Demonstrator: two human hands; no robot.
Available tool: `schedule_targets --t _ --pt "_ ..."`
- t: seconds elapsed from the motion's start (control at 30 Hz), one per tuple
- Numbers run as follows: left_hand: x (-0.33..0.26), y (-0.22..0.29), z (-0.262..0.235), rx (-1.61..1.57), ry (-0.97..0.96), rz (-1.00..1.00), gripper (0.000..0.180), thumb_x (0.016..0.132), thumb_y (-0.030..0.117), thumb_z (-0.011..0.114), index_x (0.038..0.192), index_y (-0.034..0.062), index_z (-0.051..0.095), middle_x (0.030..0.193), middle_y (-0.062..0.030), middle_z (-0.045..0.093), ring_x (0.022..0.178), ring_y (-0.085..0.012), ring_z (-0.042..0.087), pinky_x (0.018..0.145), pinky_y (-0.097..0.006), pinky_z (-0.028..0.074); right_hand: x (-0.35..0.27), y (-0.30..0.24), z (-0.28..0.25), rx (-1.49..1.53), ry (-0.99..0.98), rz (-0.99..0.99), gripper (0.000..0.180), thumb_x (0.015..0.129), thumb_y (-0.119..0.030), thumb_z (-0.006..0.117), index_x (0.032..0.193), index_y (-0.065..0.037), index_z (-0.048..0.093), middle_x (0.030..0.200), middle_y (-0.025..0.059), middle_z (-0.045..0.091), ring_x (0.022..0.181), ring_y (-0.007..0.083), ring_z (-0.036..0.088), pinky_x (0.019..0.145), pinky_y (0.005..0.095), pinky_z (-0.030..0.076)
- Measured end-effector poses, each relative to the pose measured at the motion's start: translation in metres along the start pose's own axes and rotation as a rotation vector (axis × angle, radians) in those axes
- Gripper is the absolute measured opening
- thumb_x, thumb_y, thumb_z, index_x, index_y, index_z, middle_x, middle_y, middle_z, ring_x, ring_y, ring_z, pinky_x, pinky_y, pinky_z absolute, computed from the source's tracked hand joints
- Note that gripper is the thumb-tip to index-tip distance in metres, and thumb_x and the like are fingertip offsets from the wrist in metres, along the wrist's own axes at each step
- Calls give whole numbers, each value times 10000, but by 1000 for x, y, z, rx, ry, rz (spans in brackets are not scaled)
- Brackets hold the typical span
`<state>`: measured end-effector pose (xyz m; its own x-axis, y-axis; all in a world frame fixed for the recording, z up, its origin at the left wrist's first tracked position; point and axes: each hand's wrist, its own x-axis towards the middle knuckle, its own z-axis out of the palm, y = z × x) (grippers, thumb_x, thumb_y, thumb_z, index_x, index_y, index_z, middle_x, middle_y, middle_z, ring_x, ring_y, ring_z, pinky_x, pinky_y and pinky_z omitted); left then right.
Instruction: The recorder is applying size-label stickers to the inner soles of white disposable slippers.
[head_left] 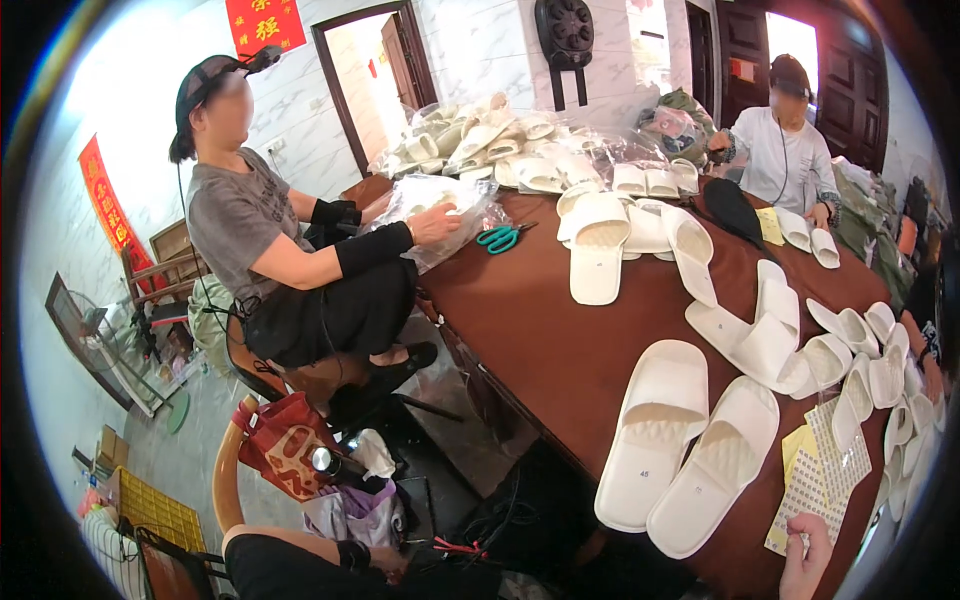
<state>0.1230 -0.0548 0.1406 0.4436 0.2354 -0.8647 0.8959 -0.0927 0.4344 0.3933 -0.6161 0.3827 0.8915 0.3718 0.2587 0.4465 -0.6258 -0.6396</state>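
Observation:
My right hand [806,560] comes in at the lower right with its fingers curled together over the edge of a sheet of small stickers [806,500]. Whatever its fingertips hold is too small to make out. Another sticker sheet [842,440] and a yellow paper [792,447] lie against the first. Left of them rests a pair of white open-toed slippers [652,420], soles down, toe straps toward the far side. At the lower left, a banded wrist leads to what looks like my left hand [385,562]; its fingers are too dark to read.
More white slippers [745,330] spread over the brown table [540,350], and a big pile [470,145] sits at its far end. Teal scissors [500,238] lie beside a person [235,220] handling a bagged pair. Another person [780,150] sits across. A red bag [290,440] stands below.

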Motion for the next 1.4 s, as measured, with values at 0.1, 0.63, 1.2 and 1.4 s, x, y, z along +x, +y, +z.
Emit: schedule_targets --t 0.1,0.63,1.2,1.4 --pt "-7 -6 -1 -10 -3 -4 275 921 262 588 1025 13 641 939 -90 678 744 -194 659 611 -370 509 0 5 -2 -26 5 57 200 962 -46 508 1111 48 602 1049 171 657 999 281 632 900 344 484" --pt "-42 -31 -3 -34 -83 23 276 911 244 606 1050 7 630 970 -99 680 797 -209 662 653 -371 514 -15 23 -15 96 86 104 190 958 14 490 1107 67 595 1033 163 650 975 245 613 904 334 478" --pt "-86 -49 18 -63 -192 107 286 899 226 625 1076 1 618 1003 -109 682 854 -226 666 697 -372 519 -40 10 -43 232 136 227 168 990 -111 539 1073 17 609 1014 102 637 922 176 590 829 280 469" --pt "-104 -53 21 -77 -217 137 292 896 219 632 1086 -2 614 1015 -112 682 874 -232 667 713 -373 521 -36 15 -42 231 116 202 195 995 -146 544 1080 19 606 1021 108 640 925 182 590 846 291 466"
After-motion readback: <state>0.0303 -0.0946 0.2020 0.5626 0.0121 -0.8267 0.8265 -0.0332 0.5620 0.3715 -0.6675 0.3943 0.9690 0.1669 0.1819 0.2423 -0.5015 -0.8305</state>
